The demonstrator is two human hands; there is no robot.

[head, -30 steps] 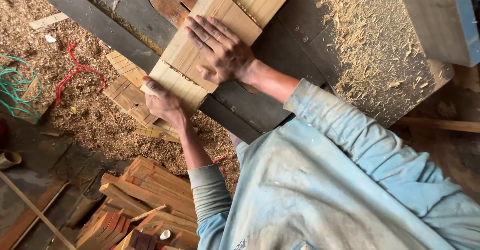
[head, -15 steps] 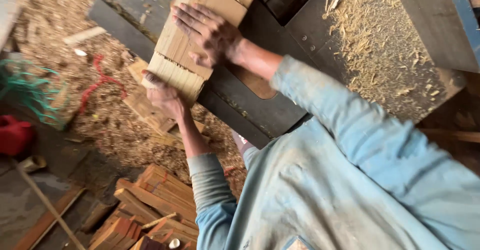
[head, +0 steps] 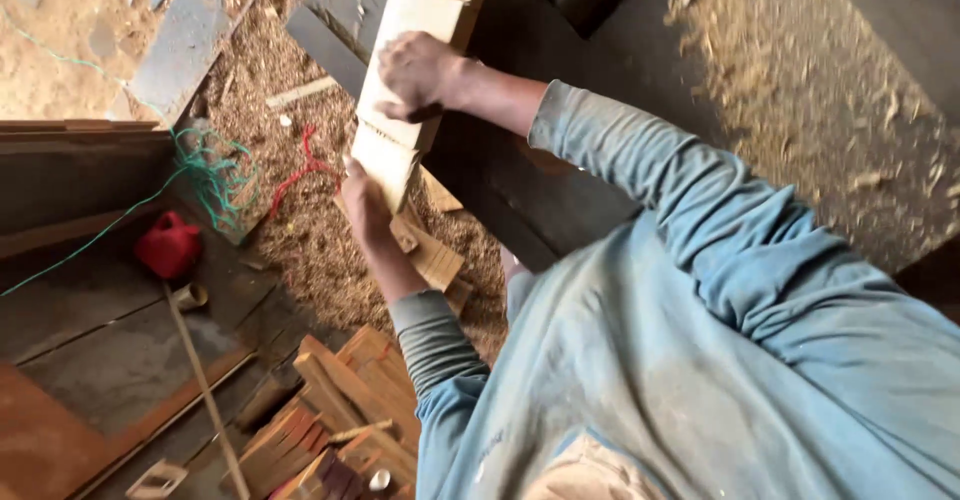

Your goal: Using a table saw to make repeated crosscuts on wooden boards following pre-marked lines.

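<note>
A pale wooden board (head: pixel 400 30) lies lengthwise on a dark machine table (head: pixel 560 160). My right hand (head: pixel 422 75) presses down on the board's top face with curled fingers. My left hand (head: pixel 363 203) grips the board's near end (head: pixel 385 165) from below and behind. Both arms wear light blue sleeves. Short offcuts (head: pixel 430 250) lie just under the left hand on the sawdust.
Sawdust (head: pixel 800 90) covers the table's far side and the floor. A red container (head: pixel 168 245), green cord (head: pixel 215 175) and red cord (head: pixel 300 170) lie at the left. Stacked reddish wood pieces (head: pixel 335 420) sit near my body. A thin stick (head: pixel 205 390) lies beside them.
The view has swung, showing more floor at the left. Both hands stay on the board, the right hand's fingers now curled rather than spread flat.
</note>
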